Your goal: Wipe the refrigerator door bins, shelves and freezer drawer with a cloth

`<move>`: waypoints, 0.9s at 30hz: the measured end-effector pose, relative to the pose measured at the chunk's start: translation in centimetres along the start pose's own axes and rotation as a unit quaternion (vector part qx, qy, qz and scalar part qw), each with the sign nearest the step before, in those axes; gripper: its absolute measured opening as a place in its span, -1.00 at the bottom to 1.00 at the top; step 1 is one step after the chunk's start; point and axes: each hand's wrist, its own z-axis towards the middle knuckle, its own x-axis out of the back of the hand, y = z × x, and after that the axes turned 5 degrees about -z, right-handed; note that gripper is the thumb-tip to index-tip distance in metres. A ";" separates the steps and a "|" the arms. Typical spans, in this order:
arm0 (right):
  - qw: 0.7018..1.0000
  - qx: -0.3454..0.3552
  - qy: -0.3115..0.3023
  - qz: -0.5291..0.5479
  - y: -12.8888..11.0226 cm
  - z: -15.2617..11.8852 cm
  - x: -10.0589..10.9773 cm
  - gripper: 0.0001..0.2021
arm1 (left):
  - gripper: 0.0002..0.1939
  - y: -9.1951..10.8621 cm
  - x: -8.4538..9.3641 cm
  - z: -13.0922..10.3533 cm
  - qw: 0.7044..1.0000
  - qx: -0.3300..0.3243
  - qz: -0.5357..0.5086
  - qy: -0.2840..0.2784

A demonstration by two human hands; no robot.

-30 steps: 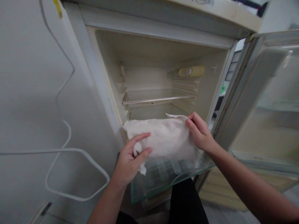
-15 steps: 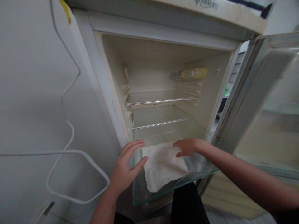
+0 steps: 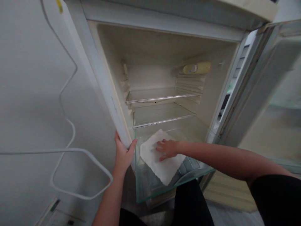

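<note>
A white cloth with a scalloped edge (image 3: 162,168) lies spread, turned like a diamond, on a pulled-out glass shelf (image 3: 147,188) in the fridge. On top of the cloth rests my right hand (image 3: 167,149), palm down with its fingers apart. My left hand (image 3: 124,153) grips the left edge of the fridge frame (image 3: 115,110), thumb on the inner side and fingers on the outer side. Two more glass shelves (image 3: 164,94) sit deeper inside.
The fridge door (image 3: 265,94) stands open on the right. A yellowish light cover (image 3: 197,68) is on the inner right wall. A white cable (image 3: 89,153) hangs in loops at the left. Below the shelf are my dark-clothed legs (image 3: 191,204).
My left hand has moved from beside the cloth to the fridge frame and taken hold there. My right hand has moved left onto the cloth, which is now rotated and farther in.
</note>
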 end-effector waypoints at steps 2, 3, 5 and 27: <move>1.000 0.000 0.020 -0.008 0.5 2.0 -0.2 -0.12 | -0.17 -0.9 -0.7 -0.1 0.999 0.031 -0.009 0.004; 1.000 0.000 0.021 -0.012 0.5 3.0 -0.2 -0.07 | -0.20 -1.2 -0.9 -0.2 0.999 0.037 -0.007 0.012; 0.999 0.012 0.027 -0.016 0.4 5.1 0.0 0.01 | -0.21 -1.6 -1.0 -0.5 0.999 0.038 -0.001 0.025; 0.943 -0.251 -0.126 0.180 14.8 -8.1 -4.4 0.54 | -0.23 -0.8 -1.3 -1.1 0.996 0.066 0.015 0.062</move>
